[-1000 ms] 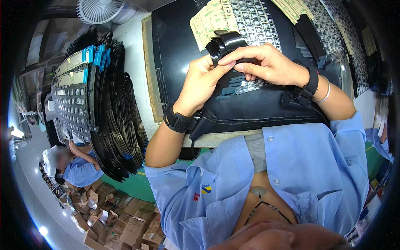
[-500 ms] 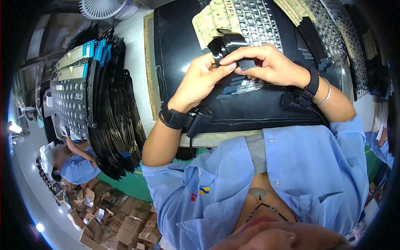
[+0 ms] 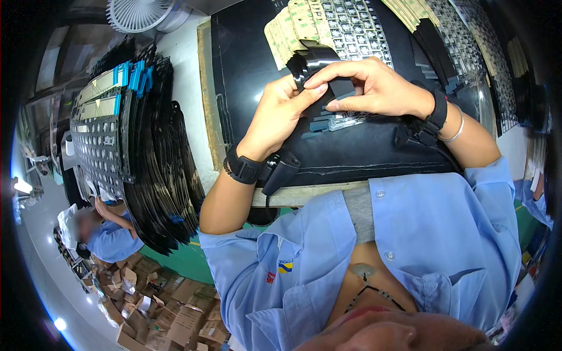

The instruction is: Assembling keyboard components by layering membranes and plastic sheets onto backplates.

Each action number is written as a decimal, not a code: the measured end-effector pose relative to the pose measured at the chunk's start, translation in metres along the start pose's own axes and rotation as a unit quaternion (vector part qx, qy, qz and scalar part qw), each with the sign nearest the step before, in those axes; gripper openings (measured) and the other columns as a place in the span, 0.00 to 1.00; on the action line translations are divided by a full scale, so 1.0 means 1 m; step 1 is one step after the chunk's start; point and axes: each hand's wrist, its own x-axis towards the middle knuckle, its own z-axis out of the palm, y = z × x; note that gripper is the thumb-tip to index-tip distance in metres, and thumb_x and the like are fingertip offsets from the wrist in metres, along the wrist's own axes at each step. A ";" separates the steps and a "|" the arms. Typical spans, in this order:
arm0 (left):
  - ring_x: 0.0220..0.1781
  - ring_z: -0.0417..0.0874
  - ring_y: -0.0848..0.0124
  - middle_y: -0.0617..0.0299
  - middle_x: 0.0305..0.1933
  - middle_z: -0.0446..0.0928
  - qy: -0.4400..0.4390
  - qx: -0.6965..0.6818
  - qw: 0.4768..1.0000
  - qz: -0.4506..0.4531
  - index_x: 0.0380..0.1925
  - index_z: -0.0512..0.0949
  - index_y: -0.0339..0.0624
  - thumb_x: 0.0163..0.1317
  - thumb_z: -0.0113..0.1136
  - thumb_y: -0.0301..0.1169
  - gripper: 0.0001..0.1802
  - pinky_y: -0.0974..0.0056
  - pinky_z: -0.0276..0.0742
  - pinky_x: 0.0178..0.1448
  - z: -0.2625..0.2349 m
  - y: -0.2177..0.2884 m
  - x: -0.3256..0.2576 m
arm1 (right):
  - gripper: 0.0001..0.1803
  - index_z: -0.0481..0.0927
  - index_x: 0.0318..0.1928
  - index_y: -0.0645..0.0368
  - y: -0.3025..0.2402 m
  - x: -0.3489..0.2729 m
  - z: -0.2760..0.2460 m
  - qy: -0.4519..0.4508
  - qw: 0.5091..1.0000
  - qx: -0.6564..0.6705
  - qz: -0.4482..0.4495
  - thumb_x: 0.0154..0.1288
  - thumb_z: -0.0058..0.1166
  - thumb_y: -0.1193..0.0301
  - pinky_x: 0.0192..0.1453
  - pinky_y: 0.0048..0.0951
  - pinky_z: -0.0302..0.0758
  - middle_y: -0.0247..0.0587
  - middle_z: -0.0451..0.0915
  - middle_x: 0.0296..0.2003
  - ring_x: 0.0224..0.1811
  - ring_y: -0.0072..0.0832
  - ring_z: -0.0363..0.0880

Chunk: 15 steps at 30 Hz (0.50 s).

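Both hands [image 3: 328,99] | pinching glossy black strip [image 3: 313,61] | apparently over keyboard sheet [image 3: 351,26]

Both hands meet over a dark counter [image 3: 246,88]. The left hand [image 3: 275,120] and right hand [image 3: 374,88] pinch a glossy black curved plastic strip [image 3: 313,64] between fingertips. A stack of black perforated keyboard sheets [image 3: 134,146] lies at left, a white fan [image 3: 137,13] beyond.

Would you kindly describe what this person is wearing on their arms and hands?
Both hands are bare, without gloves. The left hand has a black wrist strap with a black clip-on unit and cable. The right hand has a black wristband and a thin silvery bangle. Short light-blue shirt sleeves leave the forearms uncovered.
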 end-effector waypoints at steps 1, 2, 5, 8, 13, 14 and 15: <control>0.43 0.78 0.80 0.63 0.43 0.80 0.004 0.001 1.000 -0.006 0.46 0.77 0.32 0.65 0.57 0.28 0.12 0.72 0.75 0.49 0.000 0.000 0.000 | 0.19 0.79 0.52 0.52 0.000 0.000 0.001 0.002 1.000 0.000 0.001 0.58 0.60 0.74 0.29 0.19 0.73 0.34 0.83 0.41 0.26 0.14 0.76; 0.43 0.77 0.80 0.63 0.43 0.80 0.007 0.002 1.000 -0.011 0.46 0.77 0.32 0.65 0.57 0.28 0.12 0.72 0.75 0.49 0.000 0.000 0.000 | 0.19 0.79 0.52 0.53 0.001 -0.001 0.002 0.008 0.999 0.043 0.011 0.58 0.59 0.76 0.29 0.18 0.74 0.33 0.83 0.41 0.26 0.14 0.77; 0.24 0.68 0.89 0.73 0.30 0.78 -0.012 -0.037 0.999 0.030 0.40 0.78 0.41 0.65 0.60 0.36 0.11 0.80 0.60 0.27 0.001 -0.006 0.002 | 0.20 0.79 0.52 0.54 0.002 -0.002 0.003 0.023 0.991 0.128 0.028 0.58 0.59 0.79 0.30 0.17 0.77 0.33 0.83 0.41 0.26 0.14 0.78; 0.25 0.70 0.89 0.72 0.32 0.79 -0.008 -0.038 0.999 0.017 0.42 0.78 0.41 0.65 0.59 0.35 0.11 0.81 0.61 0.27 0.001 -0.007 0.003 | 0.21 0.79 0.53 0.54 0.004 -0.003 0.000 0.020 0.985 0.162 0.052 0.59 0.57 0.80 0.30 0.16 0.79 0.34 0.82 0.40 0.24 0.13 0.78; 0.25 0.71 0.88 0.72 0.33 0.80 -0.013 -0.056 0.998 0.015 0.41 0.78 0.41 0.65 0.59 0.35 0.10 0.80 0.63 0.28 -0.001 -0.008 0.002 | 0.21 0.78 0.54 0.53 0.000 -0.003 -0.007 0.020 0.987 0.149 0.052 0.59 0.56 0.80 0.30 0.16 0.78 0.33 0.82 0.37 0.23 0.13 0.77; 0.25 0.71 0.88 0.72 0.33 0.80 -0.009 -0.044 0.999 0.013 0.41 0.78 0.41 0.65 0.59 0.35 0.10 0.80 0.63 0.28 -0.001 -0.010 0.003 | 0.21 0.78 0.54 0.53 0.000 -0.004 -0.007 0.016 0.986 0.151 0.065 0.59 0.56 0.80 0.30 0.16 0.78 0.33 0.82 0.37 0.23 0.14 0.77; 0.25 0.71 0.88 0.72 0.32 0.80 -0.004 -0.032 0.999 0.010 0.40 0.78 0.41 0.65 0.59 0.35 0.10 0.80 0.63 0.28 -0.002 -0.011 0.003 | 0.21 0.78 0.54 0.53 -0.001 -0.004 -0.008 0.012 0.985 0.152 0.078 0.59 0.57 0.80 0.29 0.17 0.78 0.33 0.82 0.37 0.23 0.14 0.77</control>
